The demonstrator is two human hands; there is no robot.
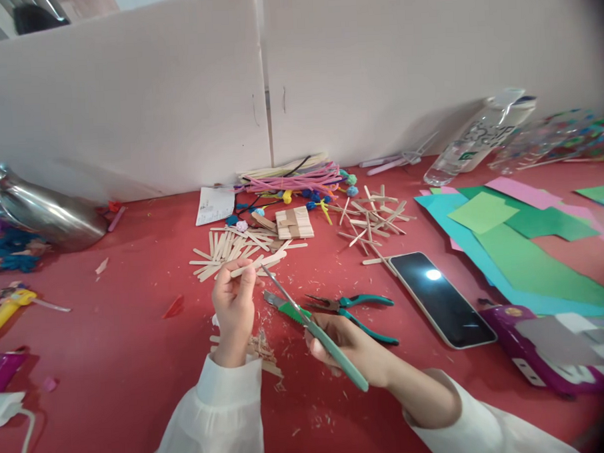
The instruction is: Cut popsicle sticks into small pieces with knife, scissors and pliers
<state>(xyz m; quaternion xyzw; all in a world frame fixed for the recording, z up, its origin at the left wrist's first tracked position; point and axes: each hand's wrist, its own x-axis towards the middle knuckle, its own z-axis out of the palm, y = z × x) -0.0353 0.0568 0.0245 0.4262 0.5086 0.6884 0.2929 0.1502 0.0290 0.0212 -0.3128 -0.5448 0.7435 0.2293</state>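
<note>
Near the front edge of the red tabletop (113,381), at centre, I record my left hand (233,306) pinched shut on a wooden craft stick (260,262). Its long axis runs left to right, with the free end pointing right and slightly up. My right hand (350,350) is clamped on a green-handled blade (321,336). The blade's tip appears to meet the stick from the lower right. Just beyond that hand lie pliers (358,312).
</note>
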